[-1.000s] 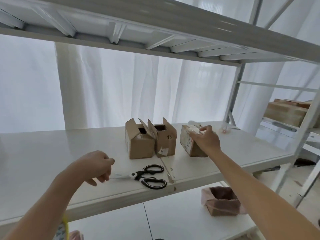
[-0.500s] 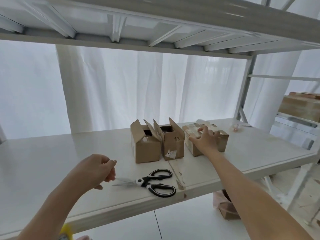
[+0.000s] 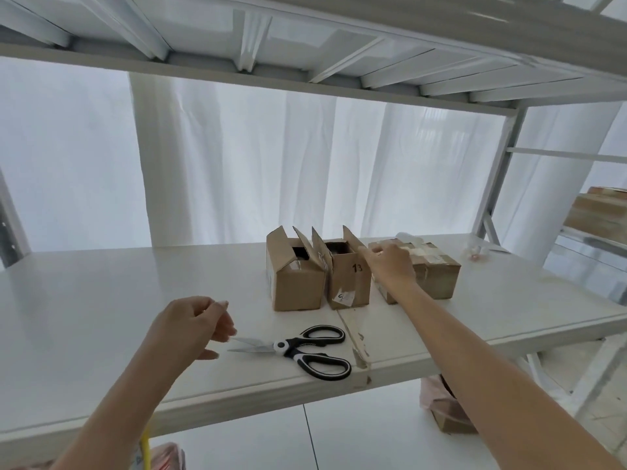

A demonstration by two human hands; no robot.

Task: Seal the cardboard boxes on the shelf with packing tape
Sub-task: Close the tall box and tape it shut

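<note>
Right hand (image 3: 390, 262) shifted; three boxes (image 3: 346, 273).

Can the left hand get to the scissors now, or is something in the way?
Probably yes. The left hand hovers beside the blade tips of the scissors, which lie flat on the shelf with nothing between them. The handles are on the far side, though.

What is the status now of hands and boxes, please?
Left hand loosely curled, empty, beside scissors. Right hand on taped box. Two boxes still open. Nothing blocking.
</note>
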